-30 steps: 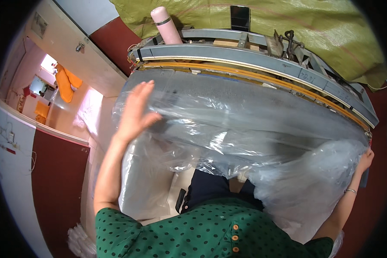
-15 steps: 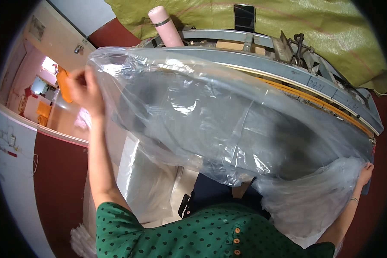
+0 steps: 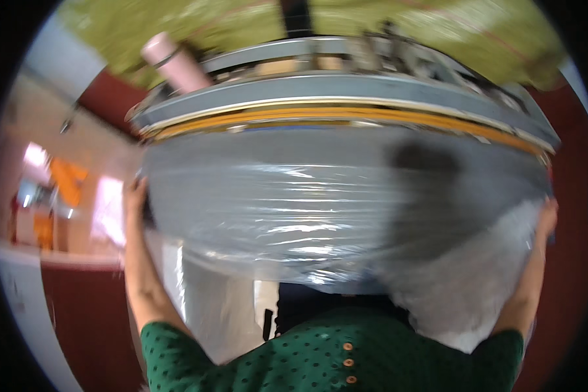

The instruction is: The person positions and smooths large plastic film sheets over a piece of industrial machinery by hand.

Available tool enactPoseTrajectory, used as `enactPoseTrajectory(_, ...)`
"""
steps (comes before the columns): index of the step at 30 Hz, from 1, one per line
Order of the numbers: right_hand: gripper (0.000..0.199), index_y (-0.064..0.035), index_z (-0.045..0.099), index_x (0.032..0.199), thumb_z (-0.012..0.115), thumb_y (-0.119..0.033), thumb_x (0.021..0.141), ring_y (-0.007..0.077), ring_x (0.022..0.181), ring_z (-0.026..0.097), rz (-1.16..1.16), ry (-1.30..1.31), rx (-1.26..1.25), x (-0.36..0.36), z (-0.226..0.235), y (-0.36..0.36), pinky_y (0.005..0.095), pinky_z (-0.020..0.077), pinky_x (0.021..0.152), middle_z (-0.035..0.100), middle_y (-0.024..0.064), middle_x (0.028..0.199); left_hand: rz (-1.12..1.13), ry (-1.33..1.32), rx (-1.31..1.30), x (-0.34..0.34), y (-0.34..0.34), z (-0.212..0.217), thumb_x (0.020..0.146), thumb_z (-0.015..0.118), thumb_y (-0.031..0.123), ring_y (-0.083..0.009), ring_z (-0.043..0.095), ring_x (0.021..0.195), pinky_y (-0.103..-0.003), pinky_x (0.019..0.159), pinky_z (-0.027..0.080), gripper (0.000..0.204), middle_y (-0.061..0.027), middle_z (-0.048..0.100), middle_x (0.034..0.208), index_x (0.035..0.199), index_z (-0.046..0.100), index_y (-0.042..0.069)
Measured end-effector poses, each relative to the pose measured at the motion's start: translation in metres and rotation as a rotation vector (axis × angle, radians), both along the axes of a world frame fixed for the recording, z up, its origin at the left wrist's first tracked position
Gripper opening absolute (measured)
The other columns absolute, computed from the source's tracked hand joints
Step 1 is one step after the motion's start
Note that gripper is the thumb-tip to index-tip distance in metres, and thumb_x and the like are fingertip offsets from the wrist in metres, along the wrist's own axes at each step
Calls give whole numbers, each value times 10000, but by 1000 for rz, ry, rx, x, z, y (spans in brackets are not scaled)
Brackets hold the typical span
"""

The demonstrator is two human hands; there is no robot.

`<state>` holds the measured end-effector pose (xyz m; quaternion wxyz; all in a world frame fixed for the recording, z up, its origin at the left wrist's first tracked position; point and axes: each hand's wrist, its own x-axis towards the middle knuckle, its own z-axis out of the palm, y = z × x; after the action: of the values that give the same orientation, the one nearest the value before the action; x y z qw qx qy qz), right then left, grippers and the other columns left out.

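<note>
A large clear plastic sheet (image 3: pixel 320 209) is stretched wide in front of me, below the edge of a grey table (image 3: pixel 346 91). My left hand (image 3: pixel 136 196) grips its left edge at mid height. My right hand (image 3: pixel 546 215) grips its right edge, where the plastic bunches into a cloudy fold (image 3: pixel 464 287). A dark blurred patch shows through the sheet at upper right. The picture is motion-blurred.
The table has a yellow-orange strip (image 3: pixel 320 116) along its front and a pink cylindrical bottle (image 3: pixel 175 60) on its left end. Olive-green cloth (image 3: pixel 398 19) hangs behind it. A white counter and dark red floor lie to my left.
My left hand has come down from a raised position to mid height, pulling the sheet flat and taut. The view has shifted and blurred.
</note>
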<state>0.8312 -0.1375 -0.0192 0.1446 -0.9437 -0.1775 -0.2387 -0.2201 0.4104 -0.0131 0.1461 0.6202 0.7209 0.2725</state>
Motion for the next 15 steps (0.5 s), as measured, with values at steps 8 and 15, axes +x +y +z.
enactPoseTrajectory(8,369,-126,611,882,508,-466,783,306,836,572,33,170,148,-77,30,38,398,439,703,615,118,851,-768,-588,-135,316,-196,118,853,498,305,-126,518,885,-254,744,393,311,-54,564,1028,1022,574,55)
enactPoseTrajectory(15,308,-102,587,832,516,-400,801,310,804,573,82,168,221,-79,34,30,396,431,680,611,123,813,-1580,-715,-550,483,-380,99,839,490,136,-221,419,1150,-335,932,354,442,-120,422,1264,1260,381,56)
